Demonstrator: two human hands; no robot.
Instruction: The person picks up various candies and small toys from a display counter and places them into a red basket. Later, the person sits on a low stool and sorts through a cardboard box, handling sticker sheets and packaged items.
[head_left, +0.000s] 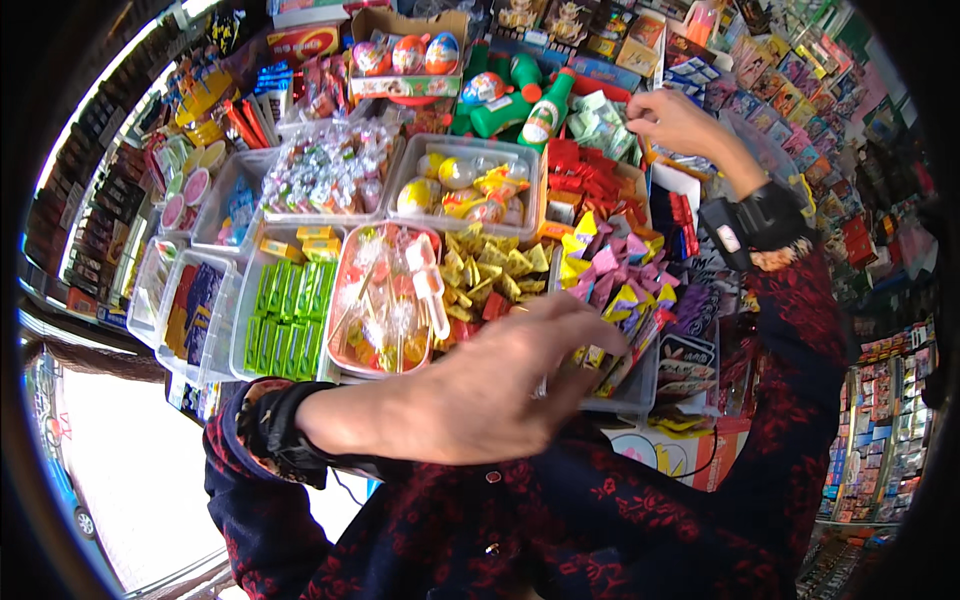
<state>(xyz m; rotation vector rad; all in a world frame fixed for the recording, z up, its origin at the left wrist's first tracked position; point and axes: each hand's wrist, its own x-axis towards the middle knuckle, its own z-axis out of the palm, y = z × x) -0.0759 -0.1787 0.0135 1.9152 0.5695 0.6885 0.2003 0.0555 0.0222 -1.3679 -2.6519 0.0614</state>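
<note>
My left hand (495, 382), slightly blurred and with curled fingers, hangs over the front of the candy bins. Below its fingers is a clear bin of purple and yellow wrapped sweets (615, 262); the palm side is hidden. Farther back, my right hand (671, 124) reaches to the edge of a pile of pale green packets (600, 124). Its fingers are bent, and whether they pinch a packet does not show. Left of my left hand stands a pink-rimmed tub of wrapped lollipops (382, 300). Gold triangular packets (491, 266) lie just behind that hand.
Green packs (289, 315) fill a clear bin at the left. Behind are a bin of toy capsules (457, 180), red packets (589, 176), a green bottle (546, 112) and a box of surprise eggs (409, 56). Shelves of packaged goods (881, 420) line the right.
</note>
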